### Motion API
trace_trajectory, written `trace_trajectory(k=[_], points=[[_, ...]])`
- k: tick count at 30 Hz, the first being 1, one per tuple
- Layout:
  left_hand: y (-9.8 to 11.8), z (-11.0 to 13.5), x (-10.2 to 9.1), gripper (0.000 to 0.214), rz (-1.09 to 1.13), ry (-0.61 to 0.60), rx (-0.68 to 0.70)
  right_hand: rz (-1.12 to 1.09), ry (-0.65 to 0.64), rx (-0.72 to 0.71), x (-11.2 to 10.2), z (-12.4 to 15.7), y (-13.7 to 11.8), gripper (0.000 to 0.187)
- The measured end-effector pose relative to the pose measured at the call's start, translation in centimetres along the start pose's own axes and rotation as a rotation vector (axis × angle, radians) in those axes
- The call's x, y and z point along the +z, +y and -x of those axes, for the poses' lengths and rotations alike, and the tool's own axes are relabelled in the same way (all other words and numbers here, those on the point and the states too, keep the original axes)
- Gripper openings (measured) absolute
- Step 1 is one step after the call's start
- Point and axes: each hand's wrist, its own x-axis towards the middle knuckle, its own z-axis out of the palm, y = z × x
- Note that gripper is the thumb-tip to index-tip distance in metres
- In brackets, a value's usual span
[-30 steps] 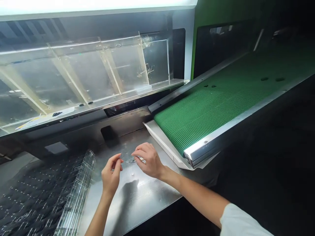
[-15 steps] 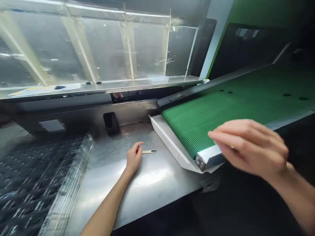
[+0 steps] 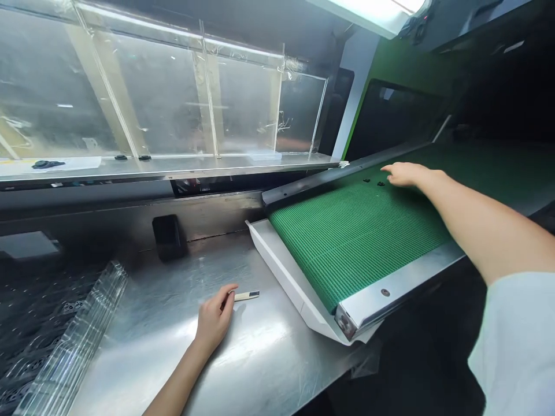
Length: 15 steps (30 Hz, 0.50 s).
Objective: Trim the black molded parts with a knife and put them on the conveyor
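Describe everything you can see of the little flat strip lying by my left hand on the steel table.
The strip is a small, thin, flat piece, pale cream along most of its length with a darker tip at its right end. It lies flat on the shiny steel table, roughly crosswise. The left hand touches or pinches its left end; which cannot be told. Its material is unclear.

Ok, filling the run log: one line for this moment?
left hand: holds small stick on steel table | right hand: at black bits on green belt
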Motion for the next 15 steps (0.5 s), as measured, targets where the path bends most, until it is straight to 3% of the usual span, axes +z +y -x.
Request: trace_trajectory(k=[3,8,11,15], points=[[-0.2,0.0,0.1,0.048,0.016,-0.015,0.004,0.024,-0.061,0.012,1.5,-1.0,0.0,0.051],[-0.8,0.0,0.3,0.045,0.030,-0.033,0.015,0.061,-0.103,-0.062,3.5,-2.0,0.1,0.032],[-1.0,0.1,0.4,0.044,0.036,-0.040,0.006,0.078,-0.079,-0.084,3.8,-2.9,0.1,0.028],[-0.9,0.2,0.3,0.042,0.051,-0.039,-0.004,0.078,-0.017,-0.106,3.8,-4.2,-0.1,0.037]])
